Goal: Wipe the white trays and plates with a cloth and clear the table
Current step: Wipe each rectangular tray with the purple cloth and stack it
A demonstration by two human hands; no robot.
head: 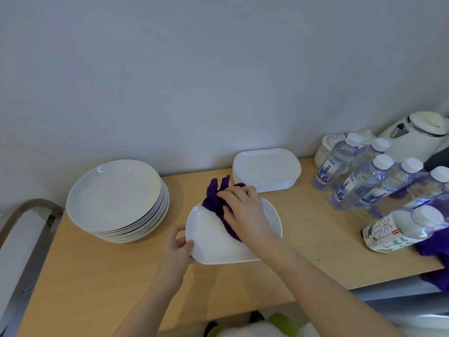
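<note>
Midway through the wiping, by the look of it. One white tray (218, 242) under work near the middle of the desk (97, 276), tilted up off the wood on its left side. Left hand (177, 246) pinching the tray's near-left corner, thumb on top and fingers beneath. Right hand (243, 210) curled round a bunched purple cloth (216, 193), pressing it onto the tray's far half.

Long axis of the tray running from near left to far right, far corner pointing toward the stack of trays (266, 170) at the back edge. Cloth lying roughly along the same line, loose ends sticking up at the far end.

Stack of plates (114, 198) toward the back-left corner, well apart from the tray stack. Impossible to tell which of either stack has been wiped already.

Left to do, as a judgement: finish this tray, work through whatever remains unwiped, then clear the desk. Water bottles (359, 181), a tea bottle (398, 229) lying on its side, a kettle (418, 135) and another purple cloth (435, 249) crowding the right end.
</note>
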